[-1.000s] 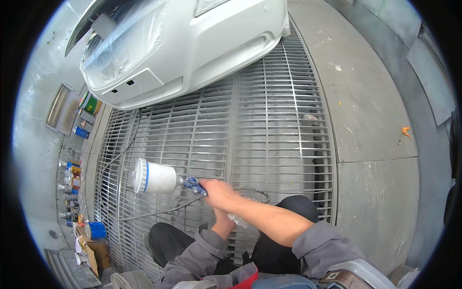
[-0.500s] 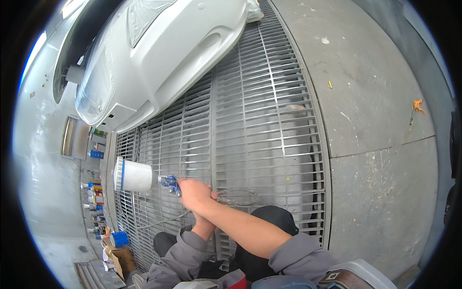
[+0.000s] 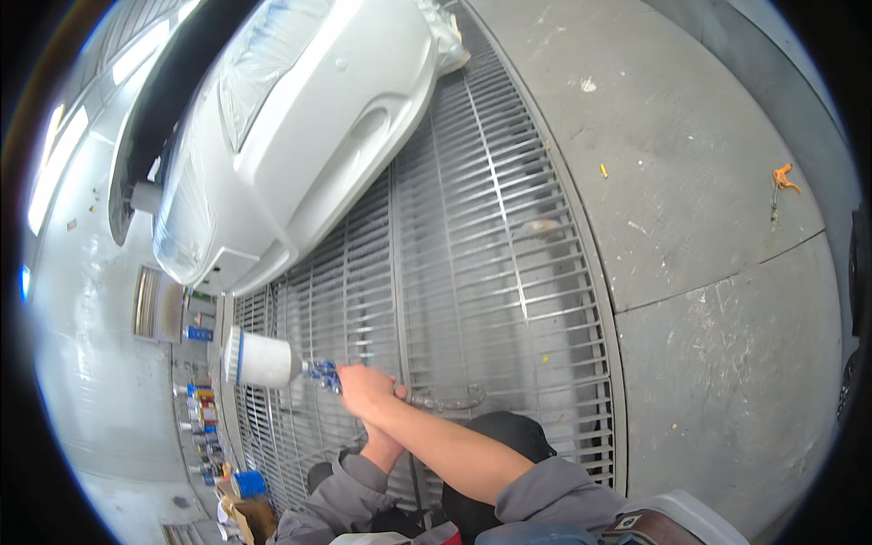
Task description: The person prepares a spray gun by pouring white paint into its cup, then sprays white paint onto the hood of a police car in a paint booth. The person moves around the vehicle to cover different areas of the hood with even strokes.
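My right hand is closed around a blue spray gun. The gun's white paint cup, ringed in blue near its lid, lies on its side and points left. My left hand comes up from below and passes under my right wrist; its fingers are hidden there. A hose shows just right of my hands, over the floor grating. Beyond the gun stands a white bumper on a car body, with clear plastic film over parts of it.
A metal floor grating runs under my hands. Grey floor plates lie on the right, with an orange-handled tool on them. Several cans and a blue tin stand along the left wall beside a cardboard box.
My view has shifted, so the car and wall items sit lower in the picture. My hands and the spray gun keep nearly the same pose, slightly lower in view.
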Demonstrator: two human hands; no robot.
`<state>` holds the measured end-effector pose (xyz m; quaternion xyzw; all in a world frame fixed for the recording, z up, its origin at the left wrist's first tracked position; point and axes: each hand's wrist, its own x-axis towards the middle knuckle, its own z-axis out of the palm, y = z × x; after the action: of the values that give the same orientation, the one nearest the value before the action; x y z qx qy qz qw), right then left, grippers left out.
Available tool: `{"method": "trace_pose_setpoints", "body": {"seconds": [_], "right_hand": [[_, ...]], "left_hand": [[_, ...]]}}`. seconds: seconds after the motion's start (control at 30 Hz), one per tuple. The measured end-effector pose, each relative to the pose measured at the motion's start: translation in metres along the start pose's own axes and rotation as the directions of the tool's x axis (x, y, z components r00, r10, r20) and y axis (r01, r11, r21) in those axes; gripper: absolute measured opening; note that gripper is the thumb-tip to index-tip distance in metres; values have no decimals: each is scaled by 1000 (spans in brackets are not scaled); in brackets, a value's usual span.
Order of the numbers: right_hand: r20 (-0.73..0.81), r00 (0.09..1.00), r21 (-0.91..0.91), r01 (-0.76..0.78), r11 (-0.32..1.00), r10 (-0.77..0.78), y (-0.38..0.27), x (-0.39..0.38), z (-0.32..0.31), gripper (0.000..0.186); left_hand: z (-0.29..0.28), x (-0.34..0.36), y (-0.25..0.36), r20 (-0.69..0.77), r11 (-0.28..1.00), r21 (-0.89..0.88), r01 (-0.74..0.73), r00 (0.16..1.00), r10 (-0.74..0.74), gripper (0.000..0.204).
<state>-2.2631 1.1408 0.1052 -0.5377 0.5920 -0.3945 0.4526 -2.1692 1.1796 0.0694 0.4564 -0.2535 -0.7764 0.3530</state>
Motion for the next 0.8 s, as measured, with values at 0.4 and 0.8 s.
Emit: {"method": "trace_pose_setpoints", "body": {"seconds": [0.4,0.8], "right_hand": [[5,999,40,-43,998,43,15,0,-28,36],[-187,981,168,82,982,-50,37,-16,-19,44]], "left_hand": [[11,19,-10,33,991,10,132,991,-133,50],[-67,12,-46,478,704,680,-205,852,-214,54]]}}
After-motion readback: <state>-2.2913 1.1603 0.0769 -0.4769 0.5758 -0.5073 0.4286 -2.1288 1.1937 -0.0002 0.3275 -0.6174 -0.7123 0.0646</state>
